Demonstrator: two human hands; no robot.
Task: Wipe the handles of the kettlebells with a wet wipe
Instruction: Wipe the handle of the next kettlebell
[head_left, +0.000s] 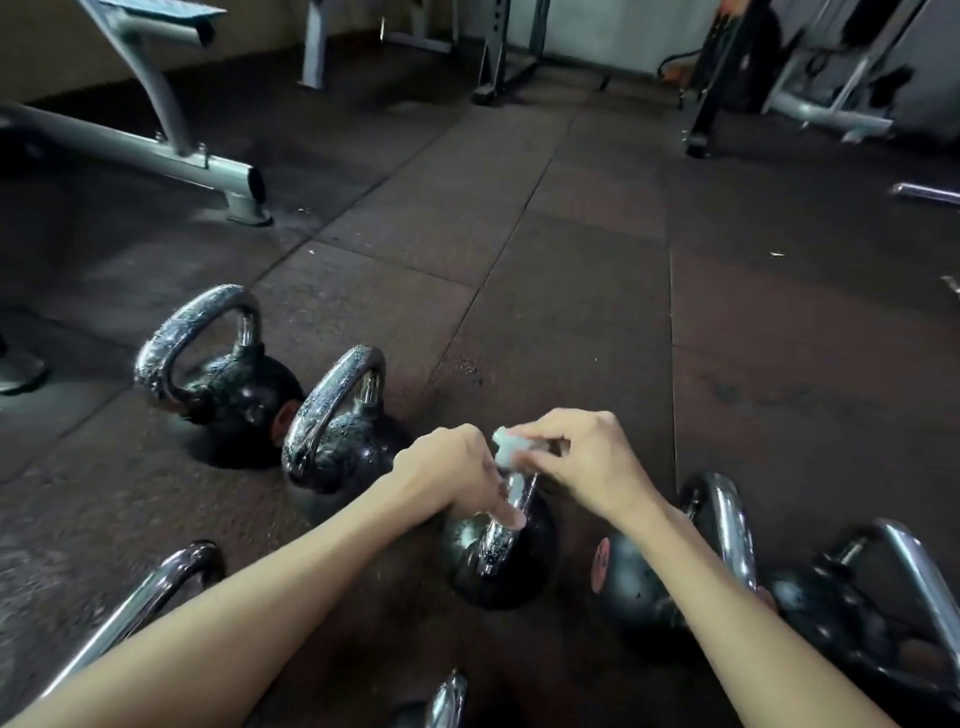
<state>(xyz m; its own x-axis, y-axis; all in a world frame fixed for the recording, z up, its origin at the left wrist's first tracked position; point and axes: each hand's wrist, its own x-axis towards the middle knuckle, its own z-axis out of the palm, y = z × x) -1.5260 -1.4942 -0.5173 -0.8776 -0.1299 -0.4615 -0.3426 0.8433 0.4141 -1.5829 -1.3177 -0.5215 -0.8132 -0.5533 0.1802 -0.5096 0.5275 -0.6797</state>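
Several black kettlebells with chrome handles stand on the dark rubber floor. The middle kettlebell (498, 561) is under both hands. My left hand (452, 475) grips the left side of its handle. My right hand (582, 460) pinches a small crumpled white wet wipe (506, 449) against the top of that handle. Two kettlebells to the left, one (223, 384) and another (337, 441), have handles speckled with droplets. More kettlebells sit to the right, one (654, 582) beside my right forearm and one (852, 597) at the edge.
A chrome handle (156, 592) pokes in at lower left and another (447, 701) at the bottom edge. A grey bench frame (171, 156) stands at the back left. Racks and machine legs (717, 104) line the back wall. Open floor tiles lie ahead.
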